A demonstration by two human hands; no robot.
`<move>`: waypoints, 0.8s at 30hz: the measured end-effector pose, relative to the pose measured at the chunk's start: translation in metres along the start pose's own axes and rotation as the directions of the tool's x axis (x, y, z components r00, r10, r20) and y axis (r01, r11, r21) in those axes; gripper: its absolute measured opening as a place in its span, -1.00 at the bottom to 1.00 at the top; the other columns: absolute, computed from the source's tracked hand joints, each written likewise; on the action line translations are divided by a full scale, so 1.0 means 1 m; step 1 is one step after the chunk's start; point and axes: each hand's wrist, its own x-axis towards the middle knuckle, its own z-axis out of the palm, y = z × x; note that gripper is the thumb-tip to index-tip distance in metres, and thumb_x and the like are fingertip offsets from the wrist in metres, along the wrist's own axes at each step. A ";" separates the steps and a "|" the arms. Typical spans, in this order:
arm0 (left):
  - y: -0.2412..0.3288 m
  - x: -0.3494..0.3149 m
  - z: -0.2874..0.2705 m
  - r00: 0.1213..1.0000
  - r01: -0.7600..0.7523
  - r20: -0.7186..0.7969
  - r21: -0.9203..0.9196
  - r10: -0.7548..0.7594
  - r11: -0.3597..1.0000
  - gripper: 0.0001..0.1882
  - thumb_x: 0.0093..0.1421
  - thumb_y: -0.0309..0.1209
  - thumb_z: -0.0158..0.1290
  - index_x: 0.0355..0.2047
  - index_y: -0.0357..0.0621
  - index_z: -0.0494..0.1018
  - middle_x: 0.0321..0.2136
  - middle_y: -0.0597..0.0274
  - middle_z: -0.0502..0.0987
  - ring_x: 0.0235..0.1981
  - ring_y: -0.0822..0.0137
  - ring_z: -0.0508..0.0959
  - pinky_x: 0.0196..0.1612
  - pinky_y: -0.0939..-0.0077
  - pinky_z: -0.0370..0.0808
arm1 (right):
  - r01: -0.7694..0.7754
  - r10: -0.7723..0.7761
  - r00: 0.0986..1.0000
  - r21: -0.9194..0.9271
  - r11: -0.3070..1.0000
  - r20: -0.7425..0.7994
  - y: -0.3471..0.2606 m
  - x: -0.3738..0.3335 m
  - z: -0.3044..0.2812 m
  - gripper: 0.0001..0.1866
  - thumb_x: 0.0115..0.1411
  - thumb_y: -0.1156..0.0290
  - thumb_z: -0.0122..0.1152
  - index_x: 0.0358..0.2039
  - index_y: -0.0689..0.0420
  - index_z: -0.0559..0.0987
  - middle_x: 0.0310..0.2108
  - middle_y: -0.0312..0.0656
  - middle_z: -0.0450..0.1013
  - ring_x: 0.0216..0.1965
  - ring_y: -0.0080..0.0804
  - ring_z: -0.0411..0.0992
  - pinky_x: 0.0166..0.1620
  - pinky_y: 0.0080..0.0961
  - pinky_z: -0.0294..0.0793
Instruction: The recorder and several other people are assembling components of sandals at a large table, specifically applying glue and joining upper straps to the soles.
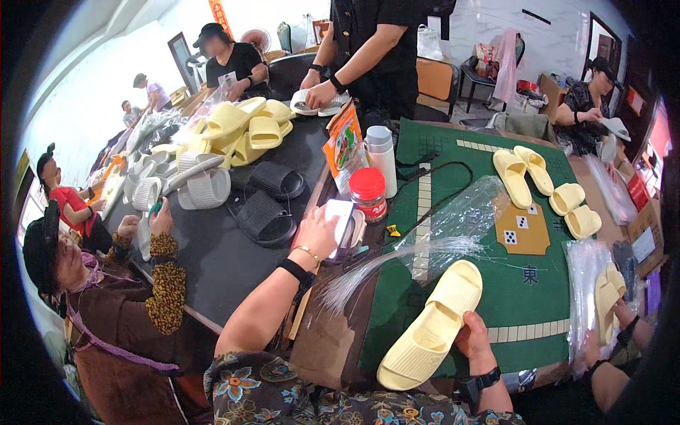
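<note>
My left hand [318,235] reaches across the table, its fingers closed at the side of a phone [341,212] with a bright screen. Part of the phone is covered by that hand. Low in front of me, my right hand [473,338] grips a pair of pale yellow slippers [413,352] by the side. The two slippers overlap and tilt over the green mat [386,312]. A bundle of thin clear plastic ties [397,258] fans out between my hands, beside a clear plastic bag [460,212].
A red-lidded jar [367,190], a white bottle [381,159] and an orange packet [343,142] stand past the phone. Black slippers [265,218] and a yellow slipper pile [244,131] lie left. More yellow slippers [523,170] rest on the mat's far right. Several co-workers sit or stand around.
</note>
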 end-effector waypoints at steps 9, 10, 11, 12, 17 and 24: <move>-0.007 0.004 0.002 0.998 0.065 0.003 -0.034 -0.065 0.997 -0.45 -0.09 -0.59 0.02 0.00 -0.08 0.44 0.15 -0.09 0.27 0.19 -0.11 0.25 0.09 0.03 0.39 | -0.015 0.015 1.000 0.010 1.000 -0.004 0.001 0.000 -0.003 -0.45 0.24 0.23 0.10 0.16 0.27 0.30 0.07 -0.11 0.40 0.06 -0.21 0.41 0.10 -0.24 0.42; -0.009 0.004 0.002 0.998 0.066 -0.002 -0.062 -0.066 0.996 -0.44 -0.10 -0.60 0.02 0.01 -0.07 0.43 0.16 -0.08 0.27 0.20 -0.11 0.24 0.10 0.03 0.38 | -0.016 0.016 1.000 0.010 1.000 0.002 0.001 0.000 -0.003 -0.45 0.24 0.23 0.11 0.16 0.27 0.31 0.07 -0.12 0.40 0.06 -0.21 0.41 0.10 -0.24 0.41; -0.010 0.004 0.002 0.998 0.066 -0.008 -0.090 -0.067 0.994 -0.43 -0.11 -0.60 0.02 0.01 -0.06 0.42 0.16 -0.08 0.26 0.20 -0.10 0.24 0.11 0.03 0.37 | -0.019 0.019 1.000 0.010 1.000 0.003 0.001 0.001 -0.002 -0.45 0.24 0.23 0.11 0.16 0.27 0.31 0.07 -0.12 0.40 0.06 -0.21 0.41 0.10 -0.24 0.41; -0.010 0.004 0.002 0.998 0.067 -0.007 -0.091 -0.068 0.994 -0.43 -0.11 -0.60 0.02 0.01 -0.06 0.42 0.16 -0.08 0.26 0.20 -0.10 0.24 0.11 0.03 0.37 | -0.018 0.018 1.000 0.023 1.000 0.004 0.001 0.001 -0.002 -0.45 0.24 0.23 0.11 0.16 0.27 0.31 0.07 -0.11 0.40 0.06 -0.21 0.40 0.10 -0.24 0.41; -0.010 0.005 0.005 0.996 0.085 -0.006 -0.093 -0.086 0.992 -0.41 -0.11 -0.61 0.03 0.03 0.00 0.42 0.16 -0.07 0.27 0.20 -0.09 0.24 0.12 0.03 0.35 | -0.004 0.004 1.000 0.015 1.000 0.002 0.002 0.002 -0.002 -0.45 0.23 0.23 0.11 0.16 0.27 0.30 0.08 -0.10 0.39 0.08 -0.20 0.39 0.12 -0.22 0.39; -0.010 0.006 0.000 0.993 0.108 -0.024 -0.116 -0.112 0.987 -0.41 -0.11 -0.62 0.03 0.02 0.00 0.42 0.14 -0.04 0.29 0.19 -0.08 0.27 0.15 0.08 0.34 | -0.036 0.036 0.999 0.028 0.999 -0.003 0.000 0.000 -0.001 -0.43 0.23 0.26 0.11 0.17 0.28 0.27 0.10 -0.09 0.36 0.10 -0.18 0.37 0.14 -0.20 0.37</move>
